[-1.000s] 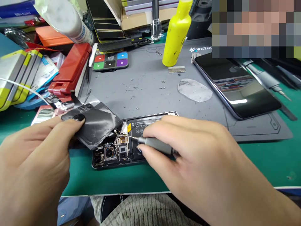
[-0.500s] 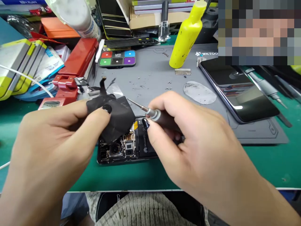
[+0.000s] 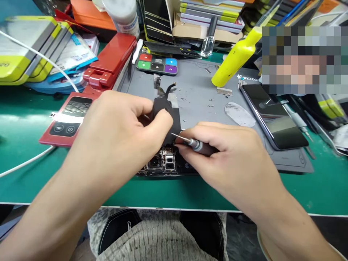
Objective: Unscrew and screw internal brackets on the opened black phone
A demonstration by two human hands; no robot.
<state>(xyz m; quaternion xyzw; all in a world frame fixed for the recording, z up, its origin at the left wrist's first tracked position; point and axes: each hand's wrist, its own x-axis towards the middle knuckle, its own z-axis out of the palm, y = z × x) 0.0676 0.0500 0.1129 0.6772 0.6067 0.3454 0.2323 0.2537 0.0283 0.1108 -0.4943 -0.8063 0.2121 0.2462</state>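
Observation:
My left hand [image 3: 127, 127] pinches a thin black sheet-like phone part [image 3: 175, 117] between thumb and fingers, with a short black flex cable [image 3: 170, 88] sticking up from its far side. Under and in front of it lies an opened phone [image 3: 170, 162], its camera modules showing and its right part covered by my right hand [image 3: 225, 156]. That hand is closed round a small precision screwdriver [image 3: 199, 145]. The thin shaft points left, and its tip appears against the lower part of the black sheet; whether they touch I cannot tell.
On the grey mat [image 3: 195, 83] stand or lie a yellow bottle [image 3: 235, 59], a dark phone [image 3: 274, 116], a coloured magnetic tray [image 3: 157, 65], a clear oval film [image 3: 239, 114] and tiny screws. A red device [image 3: 73, 112] sits left. Another person, blurred out, is at the right.
The view has shifted. The black sheet is now more upright and farther back over the phone, and my right hand with the screwdriver is closer to its lower edge.

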